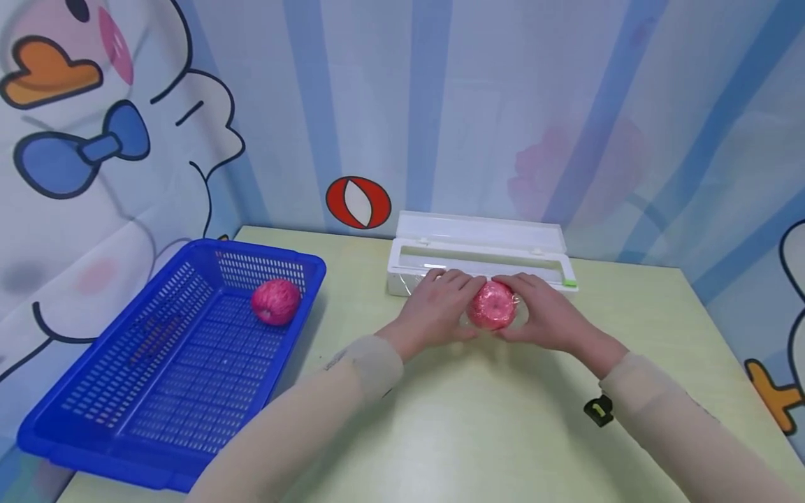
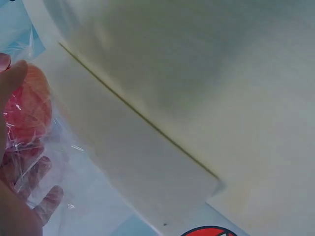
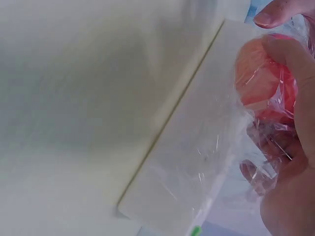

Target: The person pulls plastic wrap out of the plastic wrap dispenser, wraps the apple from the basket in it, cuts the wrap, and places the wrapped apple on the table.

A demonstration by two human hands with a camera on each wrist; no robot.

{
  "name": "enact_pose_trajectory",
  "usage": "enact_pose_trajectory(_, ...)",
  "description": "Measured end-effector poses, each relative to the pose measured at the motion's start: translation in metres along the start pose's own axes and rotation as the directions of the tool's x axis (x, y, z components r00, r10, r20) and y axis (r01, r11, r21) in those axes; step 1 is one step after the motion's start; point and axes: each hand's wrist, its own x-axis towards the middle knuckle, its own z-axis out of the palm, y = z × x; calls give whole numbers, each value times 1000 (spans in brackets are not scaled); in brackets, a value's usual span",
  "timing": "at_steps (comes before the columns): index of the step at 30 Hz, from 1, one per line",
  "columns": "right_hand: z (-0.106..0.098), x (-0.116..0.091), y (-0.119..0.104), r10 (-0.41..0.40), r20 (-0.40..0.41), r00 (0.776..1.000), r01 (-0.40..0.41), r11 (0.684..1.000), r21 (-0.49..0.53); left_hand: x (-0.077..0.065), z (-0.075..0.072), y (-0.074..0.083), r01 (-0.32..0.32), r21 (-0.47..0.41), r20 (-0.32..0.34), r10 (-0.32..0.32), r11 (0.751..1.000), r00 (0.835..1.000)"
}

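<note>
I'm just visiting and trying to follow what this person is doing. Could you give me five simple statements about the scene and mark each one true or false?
1. The left hand and right hand hold an apple with clear film around it. True.
2. The white box has its lid open. True.
3. The person's sleeves are black. False: the sleeves are pale.
4. A second apple lies in the blue basket. True.
5. The basket stands to the right of the box. False: it is to the left.
</note>
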Motion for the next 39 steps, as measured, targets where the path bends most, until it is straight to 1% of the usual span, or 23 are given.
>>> enact_pose_trajectory(6, -16, 6, 0, 19, 11, 1000, -20, 994, 106, 14, -14, 2, 32, -14, 19, -32, 999, 999)
enact_pose_trajectory(10, -26, 8, 0, 46, 17, 999, -48, 988, 150, 20, -24, -2, 52, -92, 47, -48, 994, 998)
enact_pose_trajectory(13, -33, 11, -1, 56, 20, 998, -58, 986, 154, 25, -33, -6, 61, -156, 72, -50, 986, 996)
enact_pose_trajectory(16, -41, 15, -2, 61, 31, 998, -65, 987, 143, 29, -42, -9, 63, -189, 87, -47, 980, 995)
enact_pose_trajectory(21, -54, 23, -4, 73, 56, 996, -80, 988, 135, 36, -55, -16, 60, -190, 102, -42, 980, 994)
enact_pose_trajectory(23, -60, 26, -6, 68, 58, 996, -76, 988, 134, 40, -61, -19, 59, -184, 106, -40, 981, 994)
enact_pose_trajectory(27, -74, 32, -8, 75, 55, 996, -82, 987, 135, 50, -73, -24, 53, -205, 117, -29, 977, 993)
enact_pose_trajectory(33, -94, 41, -12, 79, 52, 996, -86, 985, 150, 63, -96, -32, 42, -205, 118, -18, 978, 993)
enact_pose_trajectory(39, -109, 48, -15, 98, 37, 994, -102, 986, 133, 72, -110, -37, 36, -212, 106, -14, 977, 994)
